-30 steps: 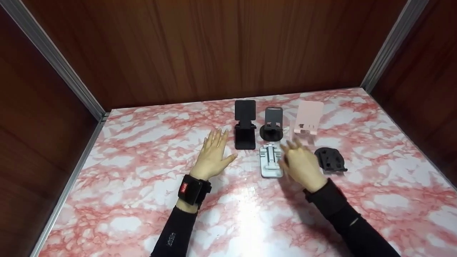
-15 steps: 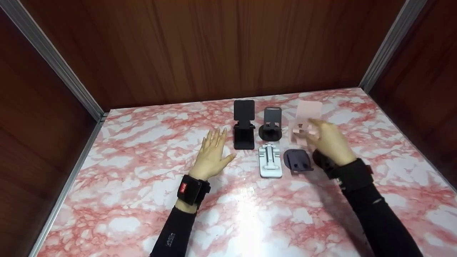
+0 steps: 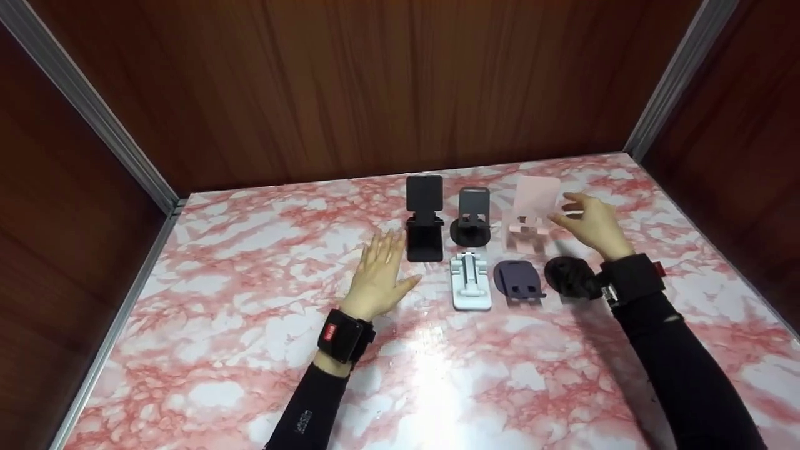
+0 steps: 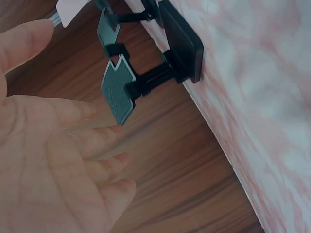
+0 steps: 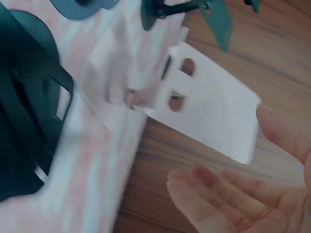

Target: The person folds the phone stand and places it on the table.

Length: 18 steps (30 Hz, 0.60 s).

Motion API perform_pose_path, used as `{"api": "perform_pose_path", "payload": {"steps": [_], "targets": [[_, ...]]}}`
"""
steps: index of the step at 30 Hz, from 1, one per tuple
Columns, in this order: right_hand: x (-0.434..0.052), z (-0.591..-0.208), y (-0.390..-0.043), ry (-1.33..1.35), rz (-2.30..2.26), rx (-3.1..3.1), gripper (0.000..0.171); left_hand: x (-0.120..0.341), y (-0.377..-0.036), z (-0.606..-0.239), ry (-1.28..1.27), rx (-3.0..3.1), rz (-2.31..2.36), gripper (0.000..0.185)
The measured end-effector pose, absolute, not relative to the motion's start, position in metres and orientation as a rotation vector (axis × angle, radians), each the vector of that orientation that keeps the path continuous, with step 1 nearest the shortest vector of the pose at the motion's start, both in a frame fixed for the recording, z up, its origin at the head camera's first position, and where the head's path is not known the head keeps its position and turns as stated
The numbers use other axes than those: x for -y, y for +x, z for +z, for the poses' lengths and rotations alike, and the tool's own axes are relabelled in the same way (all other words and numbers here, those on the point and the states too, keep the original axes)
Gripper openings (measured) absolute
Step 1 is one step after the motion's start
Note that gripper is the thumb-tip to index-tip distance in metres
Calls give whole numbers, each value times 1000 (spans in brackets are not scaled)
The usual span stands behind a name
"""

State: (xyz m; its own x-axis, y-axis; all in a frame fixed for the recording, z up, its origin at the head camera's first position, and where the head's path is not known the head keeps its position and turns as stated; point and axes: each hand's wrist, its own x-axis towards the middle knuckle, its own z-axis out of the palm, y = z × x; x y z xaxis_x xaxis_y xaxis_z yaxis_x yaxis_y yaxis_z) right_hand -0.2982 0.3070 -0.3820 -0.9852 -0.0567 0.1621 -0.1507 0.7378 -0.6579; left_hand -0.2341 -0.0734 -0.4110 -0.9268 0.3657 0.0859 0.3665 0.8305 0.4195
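My right hand (image 3: 594, 226) hovers just right of a pink phone stand (image 3: 537, 195), thumb and fingers spread apart and holding nothing. In the right wrist view the pink stand's plate (image 5: 214, 104) reaches toward the gap between thumb and fingers. My left hand (image 3: 377, 275) is held flat with its fingers straight, left of a tall black phone stand (image 3: 425, 195). That black stand (image 4: 182, 43) also shows beyond the fingers in the left wrist view. A dark grey phone stand (image 3: 474, 206) stands upright between the black and pink ones.
In the front row a folded white phone stand (image 3: 472, 290), a folded purple one (image 3: 520, 280) and a folded black one (image 3: 570, 276) lie on the marbled table (image 3: 250, 350). The black one sits below my right wrist. Wooden panels (image 3: 350, 87) wall the back and sides.
My right hand has moved from beside the white stand, across the pink stand, to its right side. The purple stand, hidden earlier, now shows. My left hand has barely moved.
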Motion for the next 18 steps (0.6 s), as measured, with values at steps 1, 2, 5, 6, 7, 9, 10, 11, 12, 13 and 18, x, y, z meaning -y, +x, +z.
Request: {"api": "perform_pose_path", "payload": {"steps": [1, 2, 5, 6, 7, 9, 10, 11, 12, 13, 18], "targets": [[-308, -385, -301, 165, 1134, 2822, 63, 72, -233, -412, -613, 3008, -682, 80], [-309, -388, -303, 160, 1214, 2829, 62, 71, -233, -412, -622, 3012, -677, 80], [-310, -396, -311, 129, 1472, 2795, 58, 68, -232, -414, -648, 3018, -658, 81], [-310, -398, -313, 125, 1532, 2770, 55, 68, -232, -414, -655, 3021, -646, 81], [-311, -400, -316, 127, 1587, 2744, 53, 67, -232, -414, -659, 3021, -643, 81], [-312, -403, -320, 133, 1679, 2681, 49, 67, -232, -415, -667, 3022, -639, 81], [-313, -404, -322, 140, 1703, 2655, 46, 66, -232, -415, -670, 3022, -638, 81], [-313, -405, -324, 145, 1720, 2634, 42, 66, -232, -415, -672, 3024, -637, 80], [-314, -406, -326, 149, 1735, 2615, 39, 65, -232, -415, -675, 3026, -640, 80], [-314, -407, -328, 149, 1752, 2596, 35, 65, -232, -415, -677, 3027, -645, 80], [-315, -408, -333, 167, 1759, 2548, 19, 61, -231, -417, -695, 3031, -671, 80]]}}
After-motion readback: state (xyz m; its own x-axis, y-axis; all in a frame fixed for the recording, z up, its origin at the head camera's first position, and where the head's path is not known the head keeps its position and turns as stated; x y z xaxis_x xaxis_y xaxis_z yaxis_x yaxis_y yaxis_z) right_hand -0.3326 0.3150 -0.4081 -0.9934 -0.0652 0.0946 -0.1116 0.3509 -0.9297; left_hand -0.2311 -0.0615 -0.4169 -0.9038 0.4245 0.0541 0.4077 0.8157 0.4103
